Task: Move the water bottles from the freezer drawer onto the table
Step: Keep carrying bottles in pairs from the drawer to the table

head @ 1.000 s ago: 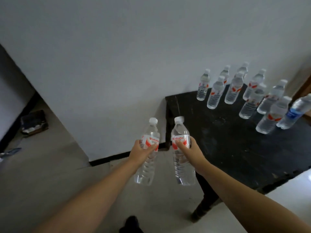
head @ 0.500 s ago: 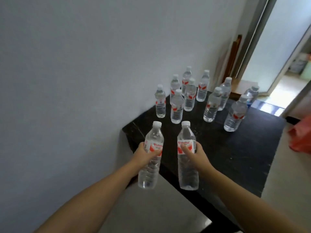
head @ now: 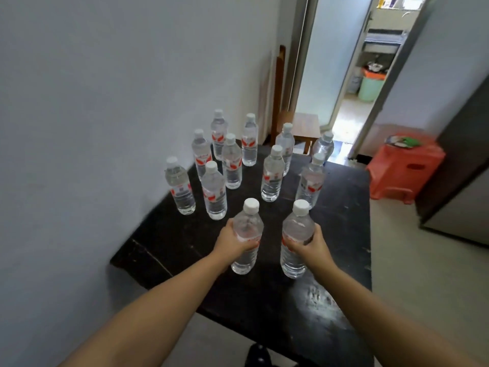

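Left hand (head: 230, 243) wraps its fingers round a clear plastic water bottle with white cap (head: 247, 238); right hand (head: 310, 245) grips a second such bottle (head: 295, 241). Both upright over the black table (head: 169, 242), contact unclear. Ten more bottles (head: 232, 162) stand behind, near the white wall (head: 105, 102)

We've got clear bottles (head: 232, 165) with white caps and red-and-white labels on a scuffed black table (head: 341, 234); walls (head: 105, 102) are plain pale grey; there's an orange-red plastic stool (head: 404, 168) and a mint green bin (head: 370, 88) through the doorway.
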The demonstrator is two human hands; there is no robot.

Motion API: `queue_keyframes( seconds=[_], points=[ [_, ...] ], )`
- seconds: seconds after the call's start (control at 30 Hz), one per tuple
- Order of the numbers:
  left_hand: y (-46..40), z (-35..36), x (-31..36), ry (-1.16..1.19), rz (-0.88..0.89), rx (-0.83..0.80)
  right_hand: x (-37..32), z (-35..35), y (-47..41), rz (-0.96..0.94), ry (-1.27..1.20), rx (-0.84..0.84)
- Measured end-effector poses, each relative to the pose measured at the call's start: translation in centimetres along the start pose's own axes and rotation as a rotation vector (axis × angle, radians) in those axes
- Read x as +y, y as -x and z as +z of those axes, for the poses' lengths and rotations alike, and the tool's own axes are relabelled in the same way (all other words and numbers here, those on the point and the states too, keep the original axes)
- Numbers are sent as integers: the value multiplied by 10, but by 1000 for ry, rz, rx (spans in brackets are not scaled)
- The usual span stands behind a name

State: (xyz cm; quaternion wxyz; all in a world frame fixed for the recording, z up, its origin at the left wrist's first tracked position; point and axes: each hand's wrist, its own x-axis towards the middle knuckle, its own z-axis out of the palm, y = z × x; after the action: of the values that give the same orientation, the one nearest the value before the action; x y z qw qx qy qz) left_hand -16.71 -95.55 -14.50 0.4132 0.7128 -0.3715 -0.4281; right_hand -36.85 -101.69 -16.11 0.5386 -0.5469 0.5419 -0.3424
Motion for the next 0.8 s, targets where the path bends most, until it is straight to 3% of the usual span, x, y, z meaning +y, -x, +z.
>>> queue_keyframes(
  seconds=[0.3, 0.8],
  points=[
    [-91, 32, 31, 60, 67, 41, -4, -17, -80, -30, 3, 86],
    [-104, 49, 7, 83, 167, 37, 18, -5, -79, 9, 54, 133]
  ],
)
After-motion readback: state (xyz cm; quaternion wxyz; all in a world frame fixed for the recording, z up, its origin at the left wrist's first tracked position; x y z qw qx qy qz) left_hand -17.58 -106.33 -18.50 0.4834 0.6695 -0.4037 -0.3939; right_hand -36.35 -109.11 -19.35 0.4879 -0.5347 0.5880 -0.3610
